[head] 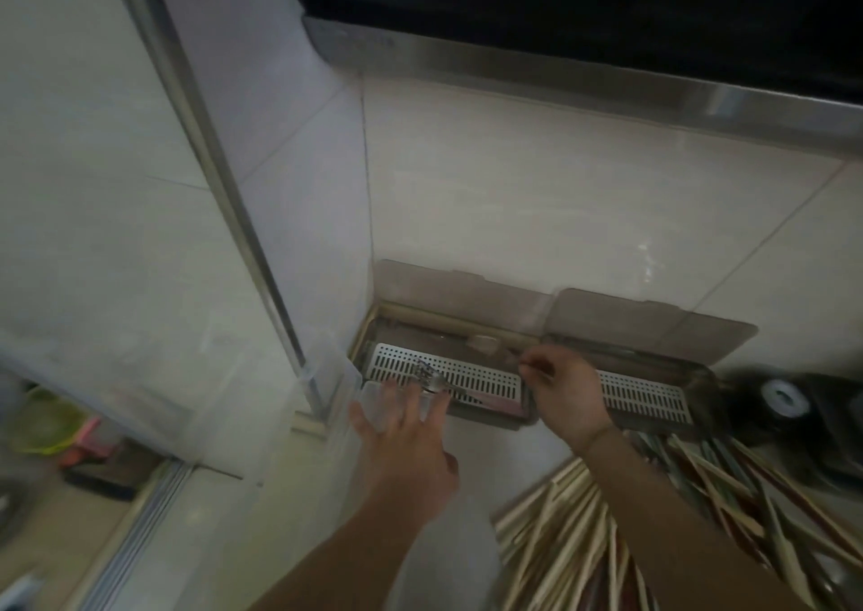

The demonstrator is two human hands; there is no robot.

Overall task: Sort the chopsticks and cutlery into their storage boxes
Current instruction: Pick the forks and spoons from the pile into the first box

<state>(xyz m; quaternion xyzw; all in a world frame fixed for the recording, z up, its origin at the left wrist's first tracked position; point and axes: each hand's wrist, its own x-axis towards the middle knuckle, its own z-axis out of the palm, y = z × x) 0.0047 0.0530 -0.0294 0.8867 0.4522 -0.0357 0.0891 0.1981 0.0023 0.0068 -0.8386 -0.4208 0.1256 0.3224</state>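
Observation:
Two brown storage boxes stand side by side against the tiled wall, lids up. The left box (406,330) and the right box (700,377) each hold a white slotted drain tray (471,374). My left hand (401,442) reaches over the left box's near edge and holds a metal fork (432,377) between its fingers, tines pointing away over the tray. My right hand (562,391) hovers between the two boxes with fingers curled, pinching something thin that I cannot identify. A heap of loose chopsticks (583,531), pale and dark, lies on the counter under my right forearm.
A small clear plastic container (373,398) sits under my left fingers. Dark round objects (784,400) crowd the counter at right. A metal-edged wall corner (233,218) rises at left, a steel-trimmed hood (560,68) overhangs. Green and pink items (51,423) lie lower left.

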